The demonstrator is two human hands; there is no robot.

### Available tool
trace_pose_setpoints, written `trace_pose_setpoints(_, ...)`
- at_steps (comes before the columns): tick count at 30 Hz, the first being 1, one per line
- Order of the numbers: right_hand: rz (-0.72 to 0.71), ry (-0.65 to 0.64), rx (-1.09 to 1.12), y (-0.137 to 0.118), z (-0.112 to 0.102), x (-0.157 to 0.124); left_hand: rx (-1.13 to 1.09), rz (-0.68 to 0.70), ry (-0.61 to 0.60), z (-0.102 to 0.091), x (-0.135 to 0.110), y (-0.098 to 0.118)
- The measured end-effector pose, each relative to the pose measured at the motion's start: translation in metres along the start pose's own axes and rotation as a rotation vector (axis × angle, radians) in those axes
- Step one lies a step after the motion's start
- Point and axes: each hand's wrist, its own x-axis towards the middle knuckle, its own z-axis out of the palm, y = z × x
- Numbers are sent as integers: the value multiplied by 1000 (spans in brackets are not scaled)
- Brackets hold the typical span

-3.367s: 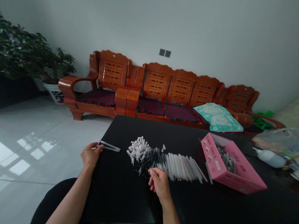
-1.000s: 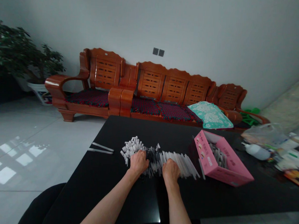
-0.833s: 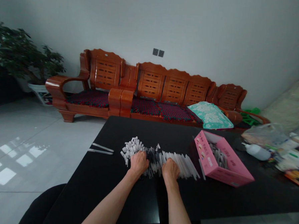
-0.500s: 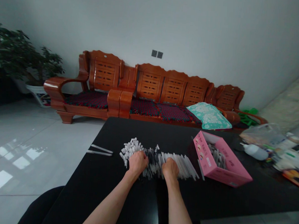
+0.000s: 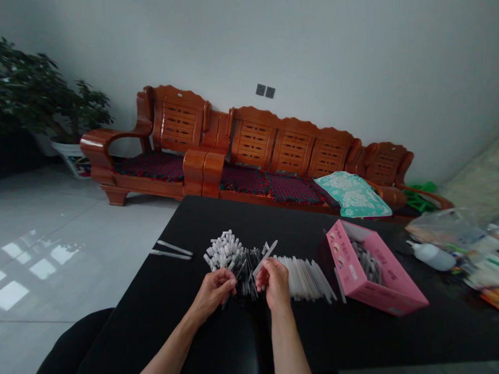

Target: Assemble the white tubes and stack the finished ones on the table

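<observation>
On the black table (image 5: 192, 318) lies a row of small parts: a heap of white caps (image 5: 223, 251), a heap of thin dark refills (image 5: 247, 263) and a spread of white tubes (image 5: 306, 271). My left hand (image 5: 214, 288) is lifted just above the near edge of the dark heap, fingers pinched on a thin dark refill. My right hand (image 5: 275, 279) is pinched on a white tube (image 5: 268, 251) that points up and away. The two hands sit close together, almost touching.
Two white tubes (image 5: 171, 251) lie apart at the table's left edge. An open pink box (image 5: 376, 274) with grey sticks stands to the right. A white bottle (image 5: 432, 256) and bagged clutter (image 5: 472, 243) fill the far right. A wooden sofa (image 5: 251, 153) and a potted plant (image 5: 36, 103) stand behind.
Both hands have come up off the heaps and drawn toward me. The left now pinches a dark refill, the right a white tube. The camera has shifted slightly.
</observation>
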Motion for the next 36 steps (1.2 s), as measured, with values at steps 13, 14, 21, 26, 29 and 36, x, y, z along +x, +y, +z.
trace_pose_setpoints(13,-155,78,65,-9,15,2,29,-38,-56,9,-2,18)
trace_pose_setpoints(14,-157,81,67,-9,14,2,37,-38,-56,8,-2,18)
trace_pose_setpoints(21,-138,76,58,-11,12,2,42,-37,-60,9,-1,19)
trace_pose_setpoints(26,-93,30,17,-3,12,-1,16,-84,-19,13,3,20)
trace_pose_setpoints(29,-53,31,-9,5,14,-4,-53,-133,76,16,6,20)
trace_pose_setpoints(36,9,79,-22,20,27,-12,-326,-174,419,33,13,21)
